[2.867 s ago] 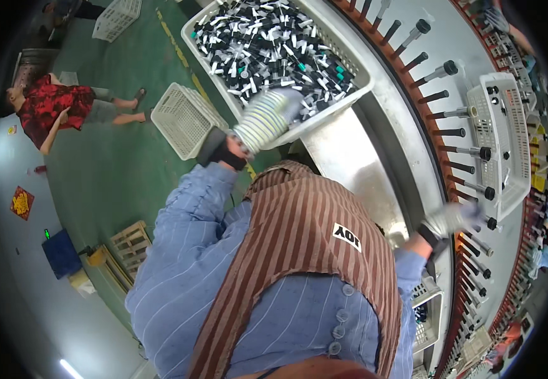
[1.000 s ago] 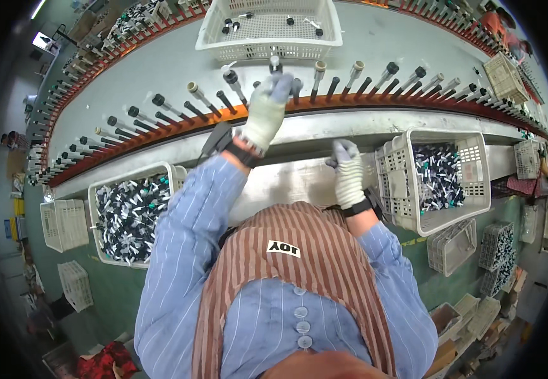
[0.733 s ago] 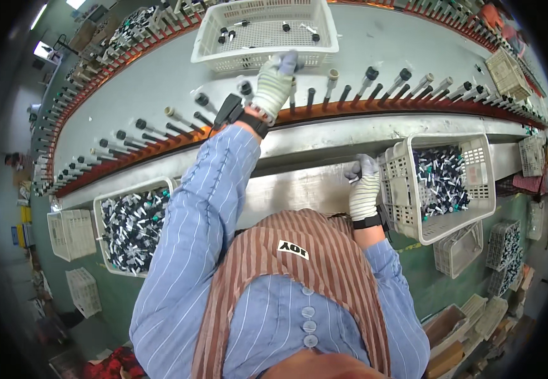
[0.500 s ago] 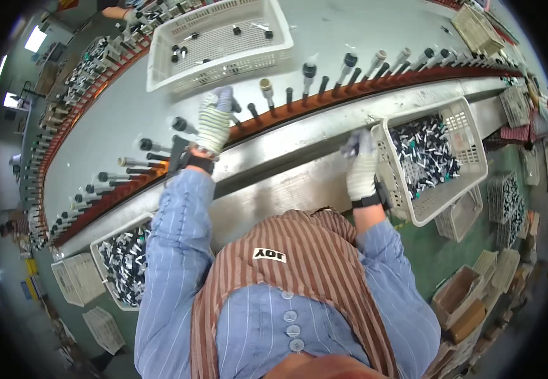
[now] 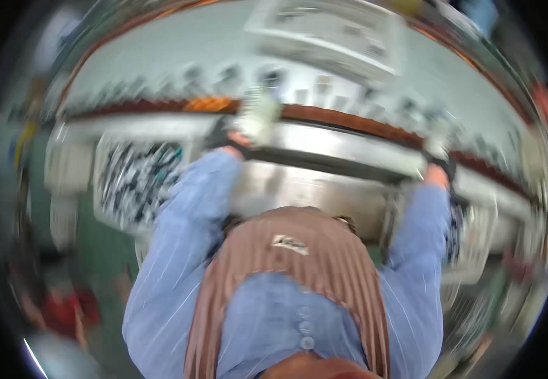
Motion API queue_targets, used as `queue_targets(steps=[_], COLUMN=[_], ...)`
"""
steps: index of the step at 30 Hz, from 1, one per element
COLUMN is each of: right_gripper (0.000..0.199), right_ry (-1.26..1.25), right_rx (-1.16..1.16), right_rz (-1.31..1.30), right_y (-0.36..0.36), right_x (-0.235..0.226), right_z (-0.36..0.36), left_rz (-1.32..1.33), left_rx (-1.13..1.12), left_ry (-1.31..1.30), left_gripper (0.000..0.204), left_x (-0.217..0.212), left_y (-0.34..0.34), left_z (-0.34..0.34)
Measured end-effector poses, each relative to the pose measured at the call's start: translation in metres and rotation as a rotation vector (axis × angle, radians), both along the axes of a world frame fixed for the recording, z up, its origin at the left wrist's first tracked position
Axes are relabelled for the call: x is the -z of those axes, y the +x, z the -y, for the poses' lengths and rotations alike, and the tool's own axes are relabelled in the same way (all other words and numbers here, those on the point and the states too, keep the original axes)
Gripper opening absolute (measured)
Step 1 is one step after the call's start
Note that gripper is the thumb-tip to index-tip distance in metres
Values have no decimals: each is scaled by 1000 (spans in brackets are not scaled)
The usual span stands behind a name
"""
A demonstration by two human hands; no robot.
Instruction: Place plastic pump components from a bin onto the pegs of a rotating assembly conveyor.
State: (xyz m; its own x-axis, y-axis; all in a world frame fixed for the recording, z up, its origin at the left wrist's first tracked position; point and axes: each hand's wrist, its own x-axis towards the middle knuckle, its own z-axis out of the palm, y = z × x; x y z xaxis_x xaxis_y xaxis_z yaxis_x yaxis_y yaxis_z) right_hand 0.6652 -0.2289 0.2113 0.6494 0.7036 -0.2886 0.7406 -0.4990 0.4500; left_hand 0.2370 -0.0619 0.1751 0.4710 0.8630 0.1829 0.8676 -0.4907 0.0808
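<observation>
The picture is smeared by motion. My left hand (image 5: 258, 120), in a pale knit glove, is raised to the orange rail (image 5: 349, 123) of the long machine, among its row of upright pegs (image 5: 315, 88). My right hand (image 5: 437, 142), also gloved, sits at the same rail farther right. Whether either hand holds anything is lost in the blur. A white basket (image 5: 136, 177) of dark and white small parts hangs below the rail at my left.
A white tray (image 5: 331, 35) lies on the grey machine top beyond the pegs. Another basket (image 5: 476, 230) sits at my lower right. Green floor (image 5: 90, 246) shows at the left, with a red shape (image 5: 65, 309) low down.
The view has swung and blurred. My left hand stays at the pegs near the middle; my right hand has gone from the right basket's edge up to the rail.
</observation>
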Motion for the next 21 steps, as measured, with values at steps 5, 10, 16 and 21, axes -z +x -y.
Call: queue_targets(steps=[5,10,16,21], right_gripper=[56,53,48,21], right_ry=[0,1290,1702,1075], right_rx=[-364,192,22,-956], right_rz=[901,-602,-252,-1178], right_y=[161,10,-179,-423], right_x=[58,4,-39,-18], right_z=[46,-48,-21,-44], left_rz=[589,665,881,568], left_rx=[339,217,-334,-807], left_ry=[-206,-627,-325,69], left_gripper=[33,30,28,27], left_x=[23,-40,-68,-77], left_y=[-10,-117,-268,-401], left_z=[79,170,178,188])
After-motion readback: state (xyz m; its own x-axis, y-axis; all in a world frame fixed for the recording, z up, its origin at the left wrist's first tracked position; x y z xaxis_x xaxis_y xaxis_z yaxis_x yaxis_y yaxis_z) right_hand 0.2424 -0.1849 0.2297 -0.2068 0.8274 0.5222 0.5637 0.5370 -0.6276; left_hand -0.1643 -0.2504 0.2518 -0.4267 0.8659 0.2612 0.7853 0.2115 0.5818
